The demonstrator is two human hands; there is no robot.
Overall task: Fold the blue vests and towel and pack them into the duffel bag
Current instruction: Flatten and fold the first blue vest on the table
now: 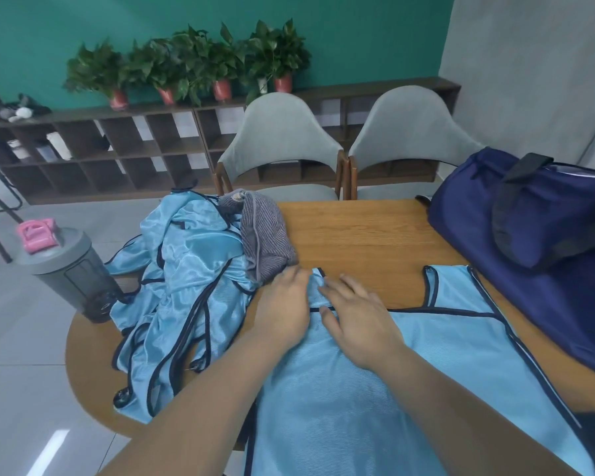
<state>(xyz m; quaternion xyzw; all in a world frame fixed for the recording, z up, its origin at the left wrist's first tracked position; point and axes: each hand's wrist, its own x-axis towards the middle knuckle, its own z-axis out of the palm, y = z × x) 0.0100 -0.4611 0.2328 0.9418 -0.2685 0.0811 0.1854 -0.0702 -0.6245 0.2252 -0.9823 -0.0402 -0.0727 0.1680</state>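
A light blue vest (426, 355) with dark trim lies spread flat on the wooden table (358, 231) in front of me. My left hand (284, 309) and my right hand (358, 317) both rest flat on its left shoulder strap, fingers straight. A crumpled heap of more blue vests (186, 280) lies at the table's left edge. On the heap's far right side sits a grey striped towel (265, 238), bunched up. The navy duffel bag (536, 242) stands at the right of the table, its black strap draped over the top.
A grey shaker bottle (73, 269) with a pink lid stands at the table's left edge. Two grey chairs (282, 146) are pushed in at the far side. Beyond them runs a low shelf (117, 152) with potted plants.
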